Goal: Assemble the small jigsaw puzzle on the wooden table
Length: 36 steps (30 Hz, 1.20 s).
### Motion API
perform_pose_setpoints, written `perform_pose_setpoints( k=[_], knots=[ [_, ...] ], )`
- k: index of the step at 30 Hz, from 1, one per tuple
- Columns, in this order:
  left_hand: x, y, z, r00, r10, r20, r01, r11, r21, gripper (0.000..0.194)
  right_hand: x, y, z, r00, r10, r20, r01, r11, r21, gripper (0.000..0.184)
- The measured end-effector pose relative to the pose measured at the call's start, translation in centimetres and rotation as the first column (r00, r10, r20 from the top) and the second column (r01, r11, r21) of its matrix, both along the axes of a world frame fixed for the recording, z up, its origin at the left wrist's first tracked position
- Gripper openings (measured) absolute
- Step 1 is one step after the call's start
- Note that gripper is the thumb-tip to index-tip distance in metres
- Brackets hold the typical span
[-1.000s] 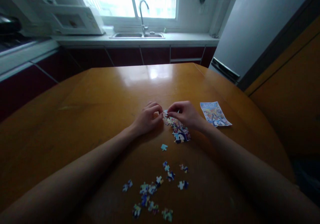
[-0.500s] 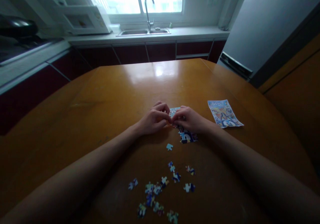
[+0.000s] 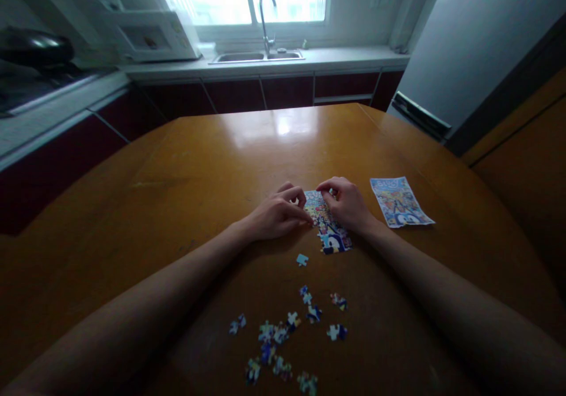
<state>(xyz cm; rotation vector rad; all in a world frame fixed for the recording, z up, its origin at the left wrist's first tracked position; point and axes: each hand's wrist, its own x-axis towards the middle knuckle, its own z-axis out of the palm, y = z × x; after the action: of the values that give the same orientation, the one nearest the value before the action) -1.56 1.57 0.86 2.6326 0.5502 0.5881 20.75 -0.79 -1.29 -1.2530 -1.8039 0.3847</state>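
Observation:
A partly assembled jigsaw puzzle [image 3: 335, 243], showing a colourful cartoon picture, lies between my hands on the table. My left hand [image 3: 280, 213] is at its left edge, fingers bent, thumb and forefinger together on a small piece there, mostly hidden by the fingertips. Over the upper right part of the puzzle rests my right hand [image 3: 348, 206], its fingers curved and slightly apart, with nothing visible in them. A pale blue loose piece [image 3: 302, 260] lies just below the puzzle. Nearer to me are several scattered puzzle pieces [image 3: 267, 352].
A creased picture sheet [image 3: 400, 201] with a similar cartoon lies right of my right hand on the wooden table [image 3: 212, 166]. Beyond the table are a counter with a sink [image 3: 241, 58], a microwave [image 3: 150, 36] and a fridge [image 3: 477, 48].
My right hand has moved away from my left, up and to the right, uncovering more of the puzzle. The left fingertips have shifted slightly right and down. The view has moved a little.

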Motion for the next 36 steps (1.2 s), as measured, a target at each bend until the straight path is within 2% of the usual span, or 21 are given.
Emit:
perform_pose_setpoints(
  k=[7,13,19,23,28,36],
  knots=[
    [0.19,-0.01,-0.06,1.000,0.002,0.029,-0.003,1.000,0.022,0.032,-0.05,-0.06,0.13,1.000,-0.002,0.002,0.002,1.000,-0.013,0.018],
    [0.07,0.11,-0.10,0.991,0.092,0.098,-0.095,0.995,0.031,0.032,-0.01,-0.02,0.00,1.000,0.004,-0.018,-0.004,1.000,-0.015,0.019],
    [0.08,0.00,0.00,0.999,0.028,0.031,-0.029,0.999,0.040,0.029,0.00,0.06,-0.06,1.000,0.021,-0.008,-0.021,1.000,-0.010,0.020],
    [0.04,0.14,-0.29,0.999,0.015,0.044,-0.017,0.999,0.044,0.026,-0.03,0.11,-0.22,1.000,0.020,-0.016,-0.020,1.000,0.000,0.021],
    [0.01,0.31,-0.67,0.999,0.000,0.044,-0.002,0.999,0.047,0.031,-0.06,0.14,-0.26,0.999,0.020,-0.025,-0.020,1.000,0.000,0.020],
    [0.12,0.26,-0.55,0.998,-0.005,0.060,0.002,0.998,0.065,0.032,-0.10,-0.03,-0.01,1.000,0.017,-0.024,-0.017,0.999,-0.027,0.020]
  ],
)
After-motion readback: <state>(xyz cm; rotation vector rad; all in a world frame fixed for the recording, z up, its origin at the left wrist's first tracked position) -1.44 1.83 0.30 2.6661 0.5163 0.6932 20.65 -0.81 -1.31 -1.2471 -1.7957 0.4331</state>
